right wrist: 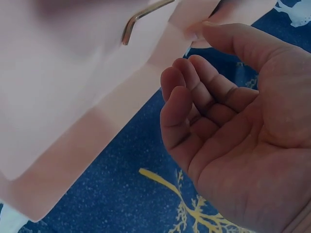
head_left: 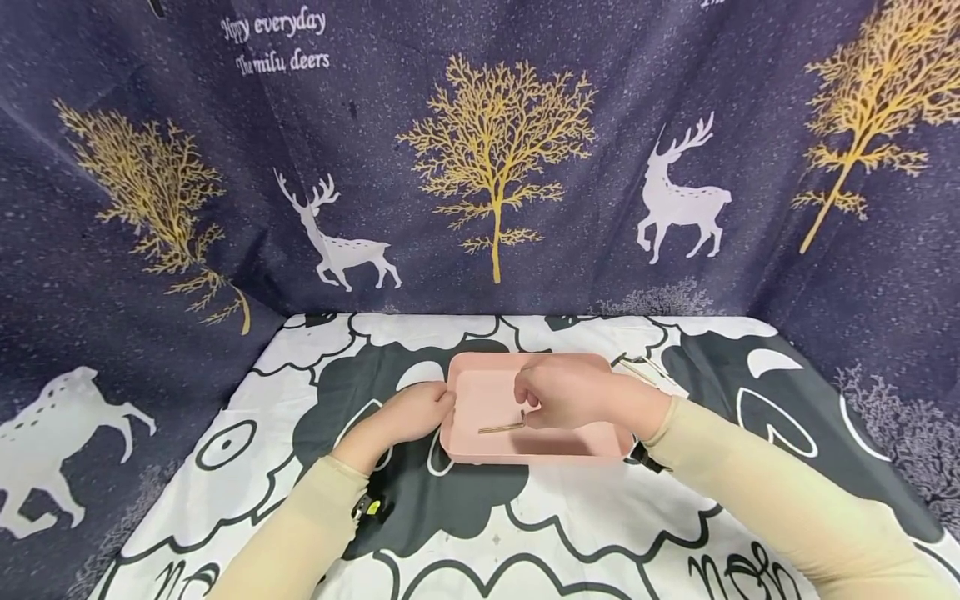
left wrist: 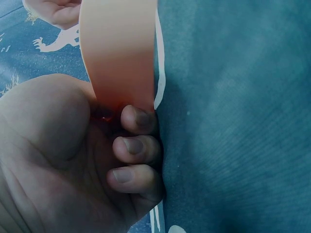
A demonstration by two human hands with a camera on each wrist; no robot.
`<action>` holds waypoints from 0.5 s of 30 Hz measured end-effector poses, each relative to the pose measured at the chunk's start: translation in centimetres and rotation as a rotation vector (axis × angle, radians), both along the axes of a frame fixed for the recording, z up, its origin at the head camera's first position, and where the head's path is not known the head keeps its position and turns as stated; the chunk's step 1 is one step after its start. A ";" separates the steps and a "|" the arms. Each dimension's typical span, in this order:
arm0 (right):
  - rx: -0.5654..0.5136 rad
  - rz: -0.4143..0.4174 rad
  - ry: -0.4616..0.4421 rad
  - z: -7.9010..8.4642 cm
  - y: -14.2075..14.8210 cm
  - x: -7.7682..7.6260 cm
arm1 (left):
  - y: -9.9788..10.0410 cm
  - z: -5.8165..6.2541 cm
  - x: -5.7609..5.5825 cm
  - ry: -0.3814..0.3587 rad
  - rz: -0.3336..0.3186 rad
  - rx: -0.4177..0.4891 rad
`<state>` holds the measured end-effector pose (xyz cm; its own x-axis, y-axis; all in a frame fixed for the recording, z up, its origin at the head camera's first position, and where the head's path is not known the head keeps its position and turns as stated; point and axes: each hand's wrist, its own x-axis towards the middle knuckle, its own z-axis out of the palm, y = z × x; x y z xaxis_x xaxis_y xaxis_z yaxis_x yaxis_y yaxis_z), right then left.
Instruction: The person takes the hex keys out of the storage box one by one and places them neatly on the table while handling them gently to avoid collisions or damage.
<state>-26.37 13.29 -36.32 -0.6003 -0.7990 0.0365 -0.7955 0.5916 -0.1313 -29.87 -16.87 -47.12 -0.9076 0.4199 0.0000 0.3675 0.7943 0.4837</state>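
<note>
Gripping the left rim of the pink tray: left hand, fingers curled round the edge. The left wrist view confirms it, fingertips folded against the tray wall with the rim pinched between them and the palm.

Right hand hovers over the tray's middle-right, fingers loosely curled, nothing between them. In the right wrist view the palm is empty and the fingers are relaxed and apart from the thumb. The head view does not settle whether the hand touches the key below it.

Hex key: L-shaped, metal, lying flat on the tray floor, short leg pointing up toward the right hand, long leg running left. Its bend shows in the right wrist view, on the tray floor near the inner wall.

The tray sits flat on the tablecloth, white with black cloud shapes, about centre of the table.

More metal pieces lie on the cloth just past the tray's far right corner; too small to tell what they are.

Backdrop: dark blue curtain with gold trees and white deer, wrapping three sides of the table. Both arms are in beige sleeves.
</note>
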 end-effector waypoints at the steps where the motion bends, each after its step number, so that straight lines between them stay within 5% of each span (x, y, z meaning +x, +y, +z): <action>1: -0.004 0.020 0.006 -0.1 -0.1 0.0 | 0.3 0.4 0.2 -0.017 0.017 -0.013; 4: -0.006 0.058 0.018 -0.4 -0.5 -0.1 | -0.1 -0.7 -0.5 0.008 -0.003 -0.012; 10: 0.006 0.048 -0.011 -1.0 -1.5 0.0 | 0.4 1.9 1.2 -0.010 -0.010 0.004; 15: 0.042 0.040 -0.007 -1.5 -2.3 0.0 | 0.2 0.8 0.5 0.013 -0.023 0.002</action>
